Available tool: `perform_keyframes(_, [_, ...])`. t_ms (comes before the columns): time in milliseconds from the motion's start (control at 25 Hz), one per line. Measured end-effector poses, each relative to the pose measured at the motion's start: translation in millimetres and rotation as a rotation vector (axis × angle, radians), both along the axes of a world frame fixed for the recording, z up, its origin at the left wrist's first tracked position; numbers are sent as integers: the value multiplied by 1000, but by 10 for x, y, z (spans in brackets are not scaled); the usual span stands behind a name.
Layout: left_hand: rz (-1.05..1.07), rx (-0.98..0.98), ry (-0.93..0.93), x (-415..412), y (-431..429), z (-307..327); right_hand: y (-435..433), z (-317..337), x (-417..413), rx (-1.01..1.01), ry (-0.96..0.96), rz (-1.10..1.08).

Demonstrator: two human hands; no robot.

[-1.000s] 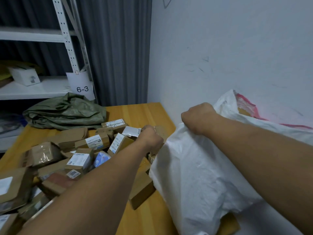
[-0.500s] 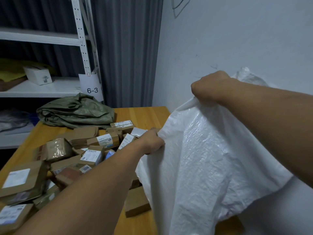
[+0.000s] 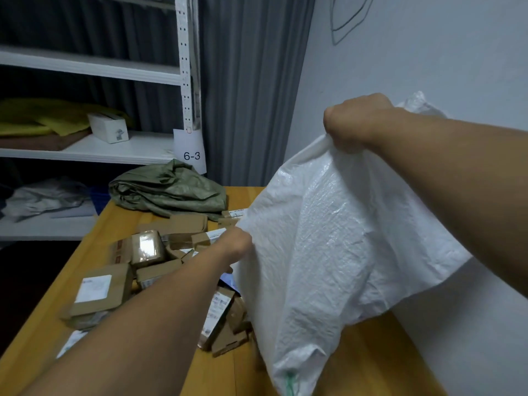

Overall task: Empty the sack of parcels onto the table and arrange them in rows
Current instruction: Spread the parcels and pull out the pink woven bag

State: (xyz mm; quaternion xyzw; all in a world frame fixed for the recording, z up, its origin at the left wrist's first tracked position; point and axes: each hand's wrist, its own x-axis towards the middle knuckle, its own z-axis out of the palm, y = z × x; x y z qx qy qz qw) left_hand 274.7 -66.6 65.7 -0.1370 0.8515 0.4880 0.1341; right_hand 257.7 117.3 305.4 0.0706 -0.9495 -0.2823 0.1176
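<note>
Right hand point(image 3: 357, 121) and left hand point(image 3: 237, 242) each clamp a fistful of sack point(image 3: 343, 238), hung over the table's point(image 3: 371, 361) right side beside heaped parcels point(image 3: 148, 250). Best lift higher and shake, keeping the low end inside the table edge

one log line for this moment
left grip: holds white sack | right grip: holds it higher | parcels: heaped on table

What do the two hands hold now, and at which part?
The white sack. The right hand grips its raised top corner; the left hand grips its left edge, lower down.
</note>
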Motion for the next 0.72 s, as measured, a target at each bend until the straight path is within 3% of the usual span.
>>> perform_keyframes(160, [231, 71, -42, 53, -585, -56, -524, 41, -103, -85, 24, 49])
perform_keyframes(440, [532, 522, -265, 310, -1264, -233, -1181, -111, -225, -255, 2, 66])
perform_keyframes(720, [563, 683, -245, 455, -1493, -245, -1579, -143, -221, -312, 43, 83])
